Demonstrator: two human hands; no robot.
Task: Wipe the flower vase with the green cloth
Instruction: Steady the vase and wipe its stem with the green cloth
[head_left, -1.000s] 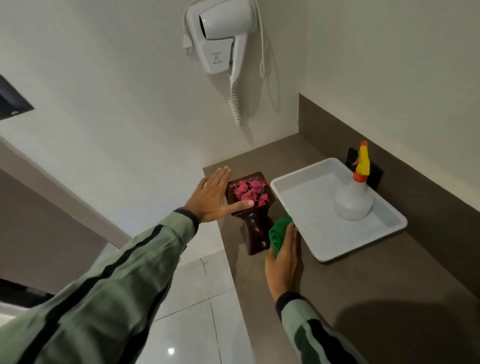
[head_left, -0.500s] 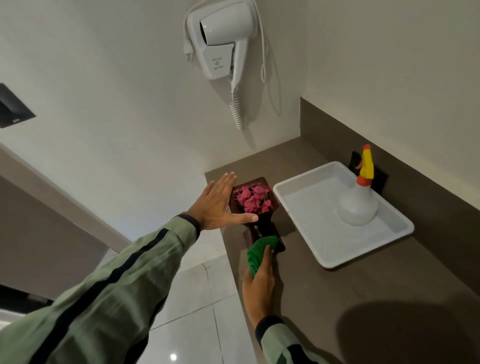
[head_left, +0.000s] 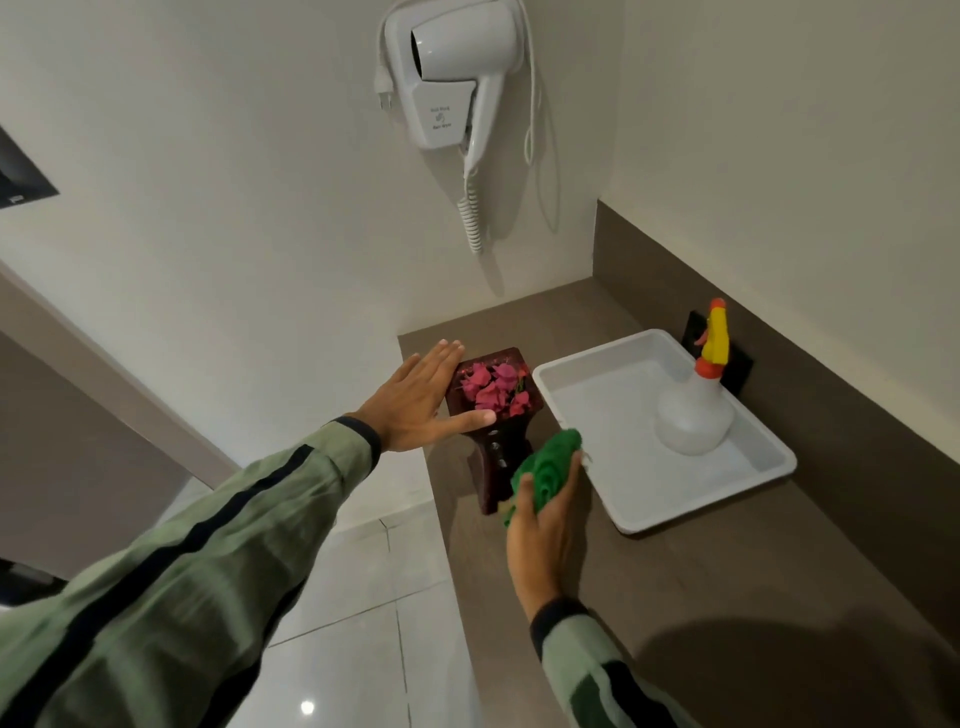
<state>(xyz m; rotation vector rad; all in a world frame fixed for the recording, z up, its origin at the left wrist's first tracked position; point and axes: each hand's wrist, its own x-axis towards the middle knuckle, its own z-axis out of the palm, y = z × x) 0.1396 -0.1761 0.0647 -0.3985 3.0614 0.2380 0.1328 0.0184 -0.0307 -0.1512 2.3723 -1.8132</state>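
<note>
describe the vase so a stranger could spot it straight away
Below the wall-mounted hair dryer, on the brown counter, left of the white tray, stands the flower vase. It is the only dark, flared thing, with pink flowers.

Dark brown matte bench (head_left: 675, 597) set into a wall corner. Bearing a dark wooden flower vase (head_left: 493, 457) upright near its left edge. Just beside, a shallow white plastic tray (head_left: 675, 499) lying flat.

Glossy dark vase (head_left: 496, 457), fuzzy green cloth (head_left: 545, 470), smooth white plastic tray (head_left: 691, 512), matt brown counter (head_left: 675, 597).
</note>
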